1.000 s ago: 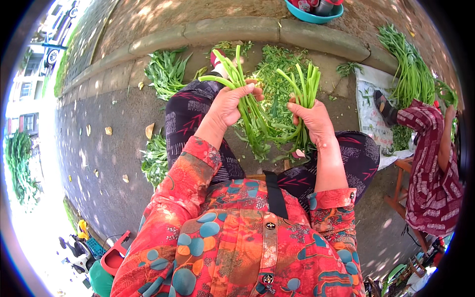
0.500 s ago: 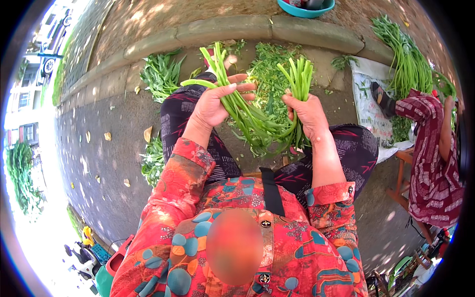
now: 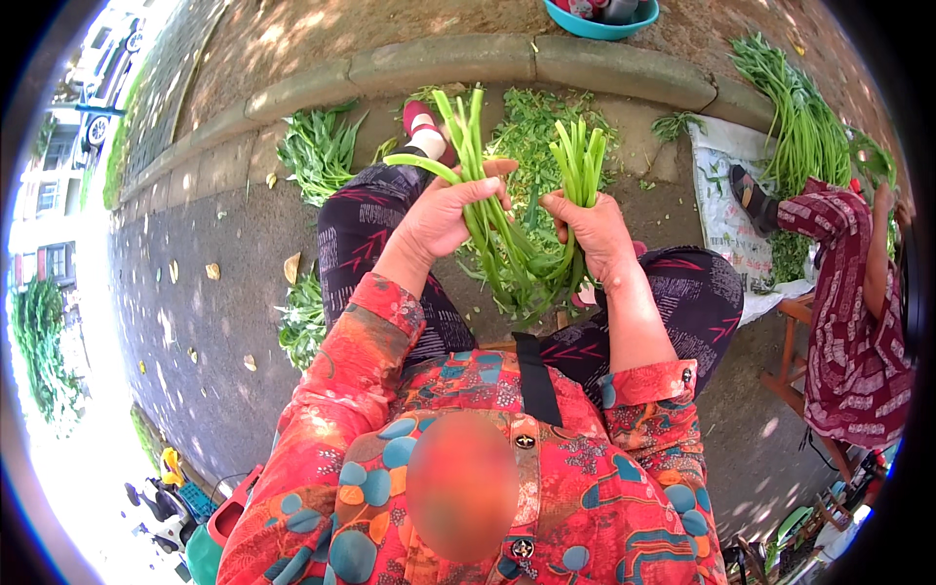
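Observation:
My left hand is closed round a few thick green vegetable stalks whose ends point away from me, one of them jutting left. My right hand grips a tighter bunch of green vegetable stalks, its ends roughly level. Below and between my hands, the leafy ends of both lots hang together, and I cannot tell where one lot parts from the other. The hands are a short way apart, above the gap between my knees.
Loose leaves and trimmings cover the ground ahead. Leafy bunches lie at the left. On the right, a pile of long greens rests partly on a white sack, beside another person. A turquoise basin stands beyond the kerb.
My hands have come closer together, the left moving right and its fingers closing round the stalks. Those stalks now stand more upright. My left shoe shows more.

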Demonstrator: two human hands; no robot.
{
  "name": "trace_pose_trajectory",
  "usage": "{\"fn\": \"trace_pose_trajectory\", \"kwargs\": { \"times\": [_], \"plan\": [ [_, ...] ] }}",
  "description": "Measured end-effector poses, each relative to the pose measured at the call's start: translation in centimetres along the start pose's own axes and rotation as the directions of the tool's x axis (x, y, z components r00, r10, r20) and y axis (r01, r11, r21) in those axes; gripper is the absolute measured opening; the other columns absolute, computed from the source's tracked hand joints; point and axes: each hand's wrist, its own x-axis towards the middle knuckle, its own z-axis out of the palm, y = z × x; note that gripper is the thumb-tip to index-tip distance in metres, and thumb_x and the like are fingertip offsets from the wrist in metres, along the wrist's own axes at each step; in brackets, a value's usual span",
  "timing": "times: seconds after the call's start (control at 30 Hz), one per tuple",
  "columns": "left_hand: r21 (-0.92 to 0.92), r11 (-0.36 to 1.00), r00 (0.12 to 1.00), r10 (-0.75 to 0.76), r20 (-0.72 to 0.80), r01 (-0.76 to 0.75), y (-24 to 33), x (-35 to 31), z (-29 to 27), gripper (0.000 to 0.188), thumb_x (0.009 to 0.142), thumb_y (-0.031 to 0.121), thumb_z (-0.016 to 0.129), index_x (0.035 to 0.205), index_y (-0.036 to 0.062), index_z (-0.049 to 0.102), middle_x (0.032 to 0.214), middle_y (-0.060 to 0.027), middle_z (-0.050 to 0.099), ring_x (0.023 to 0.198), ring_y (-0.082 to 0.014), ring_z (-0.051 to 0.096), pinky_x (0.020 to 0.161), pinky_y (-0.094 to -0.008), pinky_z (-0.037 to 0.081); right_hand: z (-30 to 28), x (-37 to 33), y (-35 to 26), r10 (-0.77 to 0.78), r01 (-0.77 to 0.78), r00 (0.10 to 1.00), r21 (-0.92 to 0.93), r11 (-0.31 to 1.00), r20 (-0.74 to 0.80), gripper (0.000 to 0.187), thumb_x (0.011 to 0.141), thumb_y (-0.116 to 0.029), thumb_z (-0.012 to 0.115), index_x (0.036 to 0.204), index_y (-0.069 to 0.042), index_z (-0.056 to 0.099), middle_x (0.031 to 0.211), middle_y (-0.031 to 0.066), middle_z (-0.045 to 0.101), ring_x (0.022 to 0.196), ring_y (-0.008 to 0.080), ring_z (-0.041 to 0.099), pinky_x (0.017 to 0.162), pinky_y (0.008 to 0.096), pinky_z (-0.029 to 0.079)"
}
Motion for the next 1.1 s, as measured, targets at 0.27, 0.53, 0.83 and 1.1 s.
{"fn": "trace_pose_trajectory", "kwargs": {
  "times": [0.27,0.53,0.83,1.1],
  "plan": [
    [0.145,0.988,0.986,-0.024,-0.164,0.048,-1.2,0.7,2.8,0.027,0.081,0.009,0.07,0.104,-0.0008,0.059,0.086,-0.0049,0.062,0.078,-0.0149,0.06,0.071,-0.0283,0.049,-0.2,0.1,-0.4,-0.075,0.076,0.997,0.038,0.996,-0.015,0.016,0.079,-0.013,0.073,0.084,-0.002,0.064,0.065,-0.0006,0.057,0.051,0.0069,0.048,0.046,0.022,0.037],
    [0.286,0.958,0.986,0.077,-0.147,-0.032,-0.1,1.1,3.5,0.026,0.08,0.009,0.071,0.101,0.001,0.059,0.083,-0.0046,0.063,0.079,-0.0144,0.06,0.071,-0.027,0.046,0.2,-0.4,-1.1,-0.113,0.113,0.994,0.041,0.993,-0.001,0.017,0.081,-0.015,0.072,0.087,-0.001,0.066,0.064,-0.0016,0.055,0.053,0.0068,0.046,0.049,0.0214,0.035],
    [0.085,0.976,0.932,0.217,-0.289,-0.201,3.9,-0.7,-0.8,0.021,0.081,0.003,0.069,0.098,0.0056,0.058,0.092,-0.0021,0.061,0.086,-0.0137,0.059,0.072,-0.0268,0.048,-2.0,0.6,-1.1,-0.175,0.139,0.949,-0.15,0.979,-0.261,0.014,0.078,-0.014,0.072,0.084,-0.002,0.067,0.064,-0.0023,0.057,0.052,0.0049,0.047,0.047,0.0211,0.036],
    [0.128,0.966,0.935,0.25,-0.252,-0.224,4.5,-1.7,-1.8,0.024,0.084,0.01,0.067,0.105,0.0005,0.059,0.087,-0.0063,0.063,0.079,-0.0162,0.06,0.072,-0.0288,0.05,-4.5,1.0,-1.9,-0.544,0.377,0.634,-0.394,0.838,-0.549,0.015,0.081,-0.018,0.071,0.088,-0.004,0.07,0.063,-0.001,0.059,0.058,0.0047,0.051,0.053,0.0235,0.041]
  ]
}}
